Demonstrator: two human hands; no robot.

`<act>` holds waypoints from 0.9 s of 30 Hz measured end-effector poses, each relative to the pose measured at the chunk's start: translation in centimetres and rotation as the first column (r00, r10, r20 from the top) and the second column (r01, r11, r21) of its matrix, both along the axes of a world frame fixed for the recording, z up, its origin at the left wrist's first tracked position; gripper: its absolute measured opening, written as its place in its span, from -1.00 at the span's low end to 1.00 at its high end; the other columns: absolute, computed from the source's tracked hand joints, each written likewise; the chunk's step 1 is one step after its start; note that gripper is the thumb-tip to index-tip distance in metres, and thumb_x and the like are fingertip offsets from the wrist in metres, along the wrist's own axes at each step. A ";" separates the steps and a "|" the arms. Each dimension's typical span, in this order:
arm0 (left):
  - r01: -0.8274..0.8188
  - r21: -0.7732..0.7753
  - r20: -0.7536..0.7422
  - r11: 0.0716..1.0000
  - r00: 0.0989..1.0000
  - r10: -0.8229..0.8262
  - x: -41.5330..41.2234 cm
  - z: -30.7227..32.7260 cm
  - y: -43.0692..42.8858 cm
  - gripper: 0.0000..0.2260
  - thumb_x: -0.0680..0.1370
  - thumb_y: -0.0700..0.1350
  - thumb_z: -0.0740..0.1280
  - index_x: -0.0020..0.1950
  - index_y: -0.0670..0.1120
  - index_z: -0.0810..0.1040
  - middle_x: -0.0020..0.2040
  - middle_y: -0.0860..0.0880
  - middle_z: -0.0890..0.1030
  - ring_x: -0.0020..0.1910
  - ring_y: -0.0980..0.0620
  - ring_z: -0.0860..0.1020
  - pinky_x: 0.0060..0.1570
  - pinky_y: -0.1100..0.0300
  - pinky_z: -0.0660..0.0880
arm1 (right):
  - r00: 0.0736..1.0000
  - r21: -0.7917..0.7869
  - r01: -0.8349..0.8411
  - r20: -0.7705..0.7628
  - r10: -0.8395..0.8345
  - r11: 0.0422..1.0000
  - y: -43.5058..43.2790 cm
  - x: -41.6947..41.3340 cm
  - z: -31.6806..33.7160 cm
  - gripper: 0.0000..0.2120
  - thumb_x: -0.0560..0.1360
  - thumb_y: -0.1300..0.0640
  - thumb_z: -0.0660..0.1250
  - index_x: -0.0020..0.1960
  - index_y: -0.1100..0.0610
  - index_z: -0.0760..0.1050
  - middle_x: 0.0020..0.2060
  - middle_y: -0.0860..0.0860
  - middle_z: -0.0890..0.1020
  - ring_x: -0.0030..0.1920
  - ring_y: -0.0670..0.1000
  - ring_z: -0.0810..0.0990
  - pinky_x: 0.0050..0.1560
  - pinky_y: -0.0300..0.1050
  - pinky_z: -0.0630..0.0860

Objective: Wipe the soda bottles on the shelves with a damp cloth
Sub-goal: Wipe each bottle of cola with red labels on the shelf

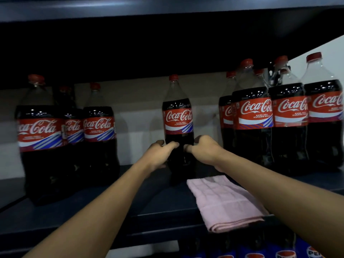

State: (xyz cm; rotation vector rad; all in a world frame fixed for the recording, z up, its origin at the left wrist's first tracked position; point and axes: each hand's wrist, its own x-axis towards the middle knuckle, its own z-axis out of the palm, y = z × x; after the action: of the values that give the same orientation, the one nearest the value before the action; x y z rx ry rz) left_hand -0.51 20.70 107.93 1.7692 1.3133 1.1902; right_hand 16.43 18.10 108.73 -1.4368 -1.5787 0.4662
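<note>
The soda bottle (178, 116) at frame centre is grasped low on its body by the left hand (160, 155) and right hand (204, 151), with fingers curled round it from either side. It should be kept upright and steadied, clear of the neighbouring bottles (253, 112). Its long axis is vertical, cap uppermost, label toward the camera. The pink cloth (223, 202) lies folded, unheld, on the shelf (158, 198) at lower right.

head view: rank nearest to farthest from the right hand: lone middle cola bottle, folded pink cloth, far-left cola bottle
1. lone middle dark cola bottle with a red cap: gripped by the right hand, centre.
2. folded pink cloth: just below that wrist, at the front of the dark shelf.
3. large far-left dark cola bottle: well beyond the left hand.
</note>
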 end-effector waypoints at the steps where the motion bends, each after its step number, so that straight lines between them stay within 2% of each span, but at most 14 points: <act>1: -0.003 0.017 0.001 1.000 1.000 0.003 -0.7 -0.1 -0.8 -0.55 0.56 0.21 0.42 0.35 0.02 0.51 0.13 0.03 0.66 0.15 0.00 0.63 0.24 -0.05 0.59 | 1.000 0.008 -0.027 0.014 0.027 1.000 -0.4 -0.4 0.1 -0.76 0.59 0.00 0.42 0.13 0.16 0.57 0.01 0.06 0.69 0.04 0.06 0.67 0.05 -0.07 0.61; 3: -0.027 0.060 0.010 0.998 1.000 0.027 -2.3 -0.4 -2.0 -0.74 0.59 0.14 0.46 0.19 0.09 0.52 0.05 0.10 0.65 0.07 0.08 0.63 0.14 0.03 0.61 | 0.996 0.028 -0.071 0.062 0.069 0.997 -1.5 -1.3 0.1 -0.76 0.59 -0.03 0.41 0.00 0.16 0.59 -0.14 0.02 0.67 -0.13 -0.03 0.64 -0.19 -0.19 0.52; 5: -0.048 0.094 0.032 0.994 0.998 0.045 -3.9 -0.9 -3.3 -0.63 0.53 0.18 0.52 0.20 0.04 0.52 0.09 0.08 0.68 0.06 0.10 0.66 0.01 0.14 0.59 | 0.990 0.045 -0.102 0.104 0.097 0.994 -2.7 -2.1 0.1 -0.73 0.60 -0.05 0.40 -0.10 0.15 0.56 -0.26 -0.02 0.63 -0.27 -0.08 0.57 -0.31 -0.23 0.42; 7: -0.073 0.111 0.086 0.991 0.994 0.064 -5.2 -1.5 -4.3 -0.47 0.46 0.21 0.58 0.27 -0.03 0.54 0.15 0.01 0.72 0.09 0.05 0.70 -0.01 0.17 0.58 | 0.983 0.052 -0.145 0.119 0.138 0.988 -3.9 -2.8 0.1 -0.74 0.60 -0.06 0.40 -0.12 0.12 0.55 -0.30 -0.06 0.61 -0.30 -0.14 0.56 -0.33 -0.27 0.40; 9: -0.067 0.121 0.156 0.990 0.987 0.047 -6.1 -1.8 -5.7 -0.39 0.37 0.23 0.61 0.27 -0.05 0.53 0.15 0.02 0.73 0.09 0.08 0.72 -0.04 0.20 0.57 | 0.978 0.058 -0.183 0.116 0.176 0.981 -5.0 -3.3 0.1 -0.76 0.58 -0.10 0.42 -0.06 0.07 0.54 -0.22 -0.09 0.63 -0.24 -0.20 0.58 -0.26 -0.30 0.45; 11: -0.076 0.134 0.169 0.988 0.984 0.053 -6.8 -2.1 -7.3 -0.27 0.25 0.31 0.59 0.29 -0.02 0.51 0.16 0.06 0.72 0.08 0.15 0.72 -0.01 0.20 0.58 | 0.976 0.070 -0.192 0.119 0.183 0.979 -6.1 -3.8 -0.1 -0.66 0.54 -0.16 0.44 0.09 0.09 0.52 -0.06 -0.06 0.64 -0.04 -0.12 0.61 -0.03 -0.17 0.54; 13: -0.082 0.156 0.150 0.984 0.987 0.058 -7.5 -2.1 -8.7 -0.24 0.22 0.33 0.58 0.30 0.00 0.51 0.18 0.07 0.71 0.11 0.16 0.70 0.08 0.16 0.60 | 0.976 0.075 -0.203 0.092 0.196 0.976 -7.2 -4.2 -0.3 -0.61 0.52 -0.17 0.46 0.13 0.11 0.50 -0.01 -0.02 0.64 0.03 -0.04 0.62 0.07 -0.09 0.52; 17: -0.091 0.172 0.156 0.981 0.986 0.064 -8.2 -2.2 -10.6 -0.25 0.25 0.32 0.64 0.28 0.00 0.50 0.19 0.03 0.70 0.12 0.10 0.71 0.21 0.01 0.65 | 0.972 0.095 -0.236 0.033 0.234 0.967 -9.0 -4.4 -0.7 -0.60 0.49 -0.17 0.49 0.11 0.09 0.51 -0.03 -0.01 0.66 0.03 0.00 0.65 0.12 -0.01 0.56; 21: -0.087 0.198 0.173 0.976 0.983 0.052 -8.2 -2.2 -12.1 -0.28 0.24 0.28 0.60 0.28 0.00 0.48 0.18 0.01 0.70 0.09 0.10 0.73 0.09 0.07 0.68 | 0.970 0.131 -0.243 0.015 0.244 0.961 -10.5 -4.3 -1.1 -0.61 0.49 -0.18 0.49 0.11 0.06 0.51 -0.01 -0.01 0.67 0.04 -0.01 0.66 0.15 0.02 0.59; 23: -0.081 0.203 0.173 0.976 0.984 0.045 -8.1 -2.2 -12.7 -0.29 0.24 0.28 0.59 0.26 0.02 0.48 0.18 0.02 0.69 0.09 0.10 0.72 0.05 0.11 0.67 | 0.968 0.142 -0.252 0.042 0.248 0.957 -11.1 -4.1 -1.3 -0.62 0.49 -0.17 0.49 0.14 0.05 0.51 0.00 -0.02 0.66 0.04 -0.04 0.66 0.15 -0.03 0.59; 25: -0.083 0.200 0.171 0.976 0.984 0.048 -8.1 -2.2 -12.9 -0.27 0.23 0.31 0.60 0.27 0.03 0.48 0.19 0.02 0.68 0.11 0.08 0.71 0.09 0.06 0.68 | 0.961 0.129 -0.272 0.093 0.261 0.954 -11.2 -3.3 -1.2 -0.66 0.52 -0.10 0.48 0.16 0.08 0.55 -0.01 0.00 0.67 0.02 -0.07 0.66 0.14 -0.05 0.58; 27: -0.094 0.187 0.174 0.978 0.983 0.061 -8.2 -2.3 -12.8 -0.22 0.23 0.35 0.65 0.28 0.02 0.48 0.21 0.02 0.68 0.12 0.07 0.71 0.14 -0.01 0.68 | 0.953 0.091 -0.269 0.168 0.251 0.959 -11.1 -2.2 -1.1 -0.78 0.55 0.03 0.41 -0.01 0.20 0.62 -0.17 0.06 0.68 -0.11 -0.06 0.60 0.00 -0.09 0.56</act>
State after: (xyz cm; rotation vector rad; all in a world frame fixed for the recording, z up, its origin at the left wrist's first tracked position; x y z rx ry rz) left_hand -8.68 7.87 105.67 1.7207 1.2110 1.5219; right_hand 14.18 7.00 107.64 -1.2080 -1.9021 0.4179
